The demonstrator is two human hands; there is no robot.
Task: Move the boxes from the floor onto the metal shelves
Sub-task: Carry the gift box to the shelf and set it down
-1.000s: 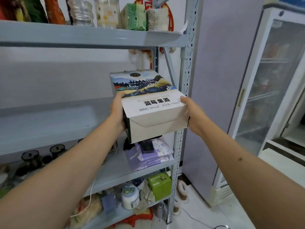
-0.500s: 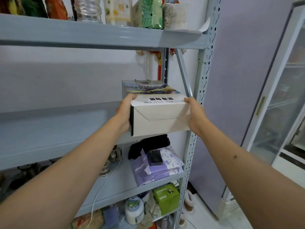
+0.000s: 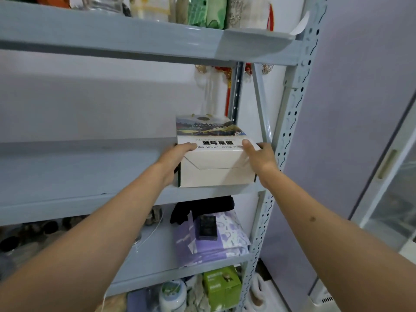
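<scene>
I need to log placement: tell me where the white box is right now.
In the head view the white box sits at the right end of the middle shelf, beside the perforated upright, held between left hand and right hand.

Looked like a storage corner in a home or maybe the back of a small shop, honestly hard to call. The giveaway was the grey metal shelving unit (image 3: 290,122) with perforated uprights, loaded with mixed stuff: glass jars (image 3: 102,3) and green packets (image 3: 200,12) up top, folded purple fabric (image 3: 216,242) and dark lidded jars (image 3: 50,227) lower down, a small green box (image 3: 221,282) near the bottom. A glass-door display fridge (image 3: 391,199) stood just to the right, and a red hanging ornament (image 3: 227,73) was on the wall behind.
</scene>
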